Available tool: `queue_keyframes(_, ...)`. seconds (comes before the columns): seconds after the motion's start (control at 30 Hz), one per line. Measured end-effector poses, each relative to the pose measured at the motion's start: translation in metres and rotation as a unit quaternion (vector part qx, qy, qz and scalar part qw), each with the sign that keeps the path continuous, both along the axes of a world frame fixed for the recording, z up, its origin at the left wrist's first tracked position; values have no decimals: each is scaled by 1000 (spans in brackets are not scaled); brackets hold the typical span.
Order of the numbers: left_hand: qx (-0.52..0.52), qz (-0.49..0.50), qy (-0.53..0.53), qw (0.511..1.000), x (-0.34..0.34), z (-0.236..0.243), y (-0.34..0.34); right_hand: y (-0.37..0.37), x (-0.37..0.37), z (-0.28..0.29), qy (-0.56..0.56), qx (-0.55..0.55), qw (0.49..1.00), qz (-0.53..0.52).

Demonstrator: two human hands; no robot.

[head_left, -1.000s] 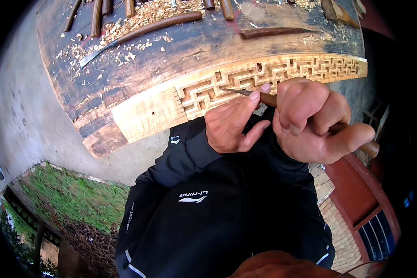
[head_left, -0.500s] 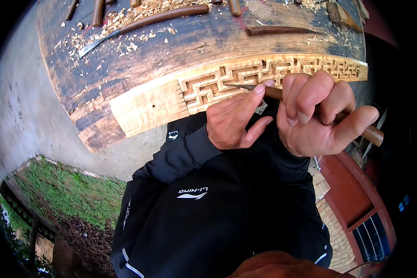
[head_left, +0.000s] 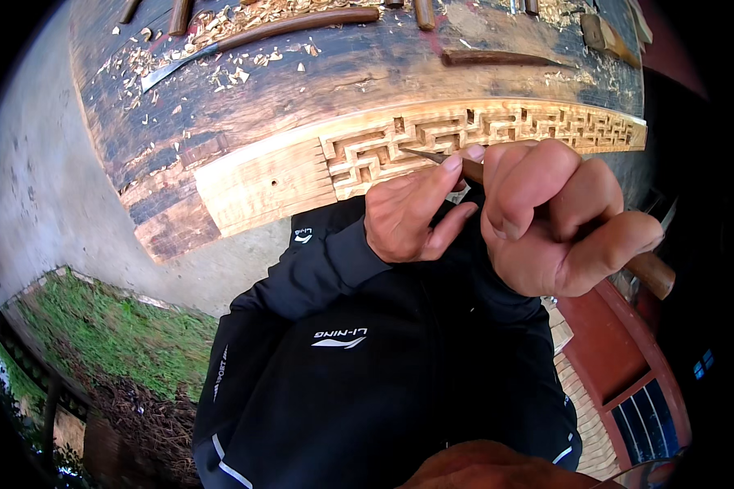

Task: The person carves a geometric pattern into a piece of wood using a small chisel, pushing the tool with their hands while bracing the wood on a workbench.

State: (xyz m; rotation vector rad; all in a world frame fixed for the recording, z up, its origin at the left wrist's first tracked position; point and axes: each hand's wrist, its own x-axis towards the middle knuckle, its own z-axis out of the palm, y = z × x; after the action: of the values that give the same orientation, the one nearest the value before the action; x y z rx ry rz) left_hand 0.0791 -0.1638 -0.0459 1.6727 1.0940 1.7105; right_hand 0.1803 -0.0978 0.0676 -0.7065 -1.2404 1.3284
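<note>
A long pale board (head_left: 261, 196) lies along the bench's near edge, carved with a stepped fretwork (head_left: 359, 155) over its middle and right part. My left hand (head_left: 408, 212) pinches a thin carving chisel (head_left: 440, 156) near its blade, with the thumb along the steel. My right hand (head_left: 571, 220), fingers curled, grips the chisel's wooden handle (head_left: 652, 274), whose end sticks out at the right. The blade's tip rests on or just over the carving; contact is hard to tell.
The scuffed bench (head_left: 139, 130) carries wood shavings (head_left: 228, 65), a long-handled flat chisel (head_left: 294, 28), a dark narrow piece of wood (head_left: 497, 57), a wooden mallet-like tool (head_left: 607, 41) and several other tool handles. Grass (head_left: 114, 326) and concrete paving (head_left: 41, 163) lie beyond the left side.
Over the last half second my right hand has dropped a little with the handle, and its fingers have shifted. My left hand stays nearly in place; the view has shifted slightly.
</note>
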Motion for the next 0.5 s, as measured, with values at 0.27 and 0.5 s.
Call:
queue_keyframes(0.27, 19, 6, -48, 999, 3, -10, -3, -3, -24, -8, 26, 96, 995, 27)
queue_keyframes(0.5, 32, -2, -33, 999, 1, -11, -3, -4, -24, -17, -76, 183, 980, 9)
